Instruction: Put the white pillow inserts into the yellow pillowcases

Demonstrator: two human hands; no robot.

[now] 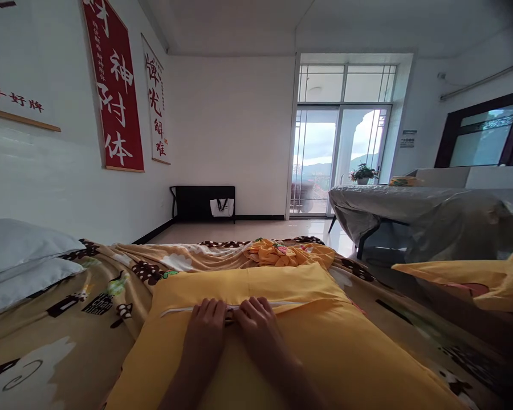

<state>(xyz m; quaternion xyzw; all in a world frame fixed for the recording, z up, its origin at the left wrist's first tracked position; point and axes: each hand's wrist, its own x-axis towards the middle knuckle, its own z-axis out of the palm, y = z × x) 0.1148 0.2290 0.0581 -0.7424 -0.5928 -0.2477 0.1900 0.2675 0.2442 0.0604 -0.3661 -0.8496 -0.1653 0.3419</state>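
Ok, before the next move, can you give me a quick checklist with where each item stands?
1. Left hand at the white zipper: ok, it rests on the zipper line.
2. Right hand at the zipper: ok, right beside the left.
3. Zipper's middle stretch in sight: not ok, the hands cover much of it.
4. Zipper pull located: cannot tell, none clearly visible.
5. Yellow zippered cushion supported: ok, it lies on the patterned blanket.
6. Crumpled yellow cloth away from both hands: ok, it lies beyond the cushion's far edge.
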